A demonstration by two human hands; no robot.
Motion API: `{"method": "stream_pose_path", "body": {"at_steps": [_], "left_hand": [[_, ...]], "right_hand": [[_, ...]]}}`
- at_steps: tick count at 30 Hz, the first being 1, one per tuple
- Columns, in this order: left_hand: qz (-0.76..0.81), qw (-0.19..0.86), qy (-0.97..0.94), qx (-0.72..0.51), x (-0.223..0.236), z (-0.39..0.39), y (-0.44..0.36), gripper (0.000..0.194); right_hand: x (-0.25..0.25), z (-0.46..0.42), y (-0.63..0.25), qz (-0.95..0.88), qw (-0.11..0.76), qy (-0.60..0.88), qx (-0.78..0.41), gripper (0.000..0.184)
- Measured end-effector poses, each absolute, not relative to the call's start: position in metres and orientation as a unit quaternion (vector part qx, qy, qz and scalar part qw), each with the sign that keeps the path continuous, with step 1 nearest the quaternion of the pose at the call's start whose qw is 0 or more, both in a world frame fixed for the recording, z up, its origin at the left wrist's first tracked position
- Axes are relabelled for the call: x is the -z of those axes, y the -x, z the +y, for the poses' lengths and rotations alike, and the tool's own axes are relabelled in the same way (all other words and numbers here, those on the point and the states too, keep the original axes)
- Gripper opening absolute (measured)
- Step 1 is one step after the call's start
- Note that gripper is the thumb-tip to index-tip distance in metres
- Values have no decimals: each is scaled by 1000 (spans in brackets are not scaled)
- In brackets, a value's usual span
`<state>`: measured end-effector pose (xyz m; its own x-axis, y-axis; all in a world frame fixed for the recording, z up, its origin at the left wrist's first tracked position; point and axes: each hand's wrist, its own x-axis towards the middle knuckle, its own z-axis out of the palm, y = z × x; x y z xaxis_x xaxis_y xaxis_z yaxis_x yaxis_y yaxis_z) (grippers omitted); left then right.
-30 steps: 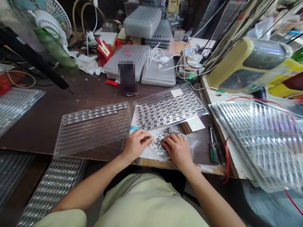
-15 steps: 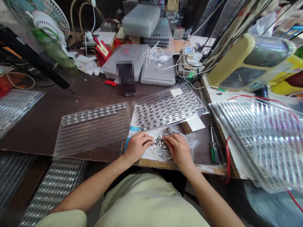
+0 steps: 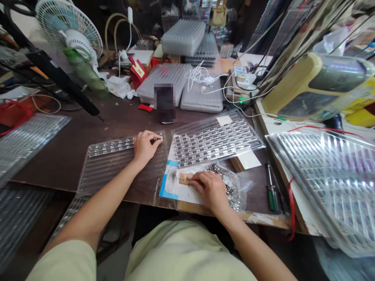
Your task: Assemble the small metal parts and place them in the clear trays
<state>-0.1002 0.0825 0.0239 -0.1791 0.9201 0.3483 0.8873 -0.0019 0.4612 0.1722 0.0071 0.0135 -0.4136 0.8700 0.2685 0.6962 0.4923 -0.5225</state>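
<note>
My left hand [image 3: 145, 146] rests on the far right end of a clear ribbed tray [image 3: 117, 171], fingers pinched on small metal parts at the tray's top rows. My right hand [image 3: 207, 190] lies on a white sheet [image 3: 175, 187] beside a pile of small metal parts [image 3: 228, 183] in a clear plastic bag, fingertips pressed together on a part too small to name. A second clear tray [image 3: 216, 138], filled with rows of the parts, lies just beyond the pile.
Stacked grey trays [image 3: 183, 37] and white cables [image 3: 205, 76] sit at the back. A fan [image 3: 70, 31] stands at far left. Screwdrivers [image 3: 271, 187] lie right of the bag. A large clear tray [image 3: 331, 183] fills the right; more trays lie at left and below the table edge.
My left hand has left the pile and moved up-left onto the ribbed tray's top rows. My right hand has shifted slightly left on the white sheet. The camera view has moved a little.
</note>
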Motion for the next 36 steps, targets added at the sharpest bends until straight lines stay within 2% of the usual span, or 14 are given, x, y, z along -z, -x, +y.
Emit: {"method": "stream_pose_path", "body": {"at_steps": [9, 14, 19, 23, 26, 30, 33, 36], "left_hand": [[719, -12, -646, -256, -11, 79, 133, 15], [676, 8, -686, -270, -23, 96, 105, 17], [647, 29, -727, -227, -29, 124, 61, 15], [647, 53, -725, -229, -31, 130, 58, 15], [642, 139, -686, -313, -35, 113, 69, 17], [602, 397, -561, -406, -41, 64, 74, 31], [573, 529, -494, -385, -39, 23, 66, 39], [573, 542, -497, -362, -30, -5, 53, 34]], "right_hand": [[-2, 10, -157, -829, 264, 468, -154, 14], [-2, 9, -157, -833, 252, 466, -156, 15], [0, 8, -155, -835, 244, 472, -140, 16], [-4, 6, -157, -844, 227, 474, -106, 17], [-13, 4, -171, -846, 187, 496, -48, 25], [-19, 0, -197, -848, 120, 516, 6, 34], [-18, -2, -208, -853, 110, 510, 5, 22], [-15, -3, -210, -854, 126, 505, -6, 11]]}}
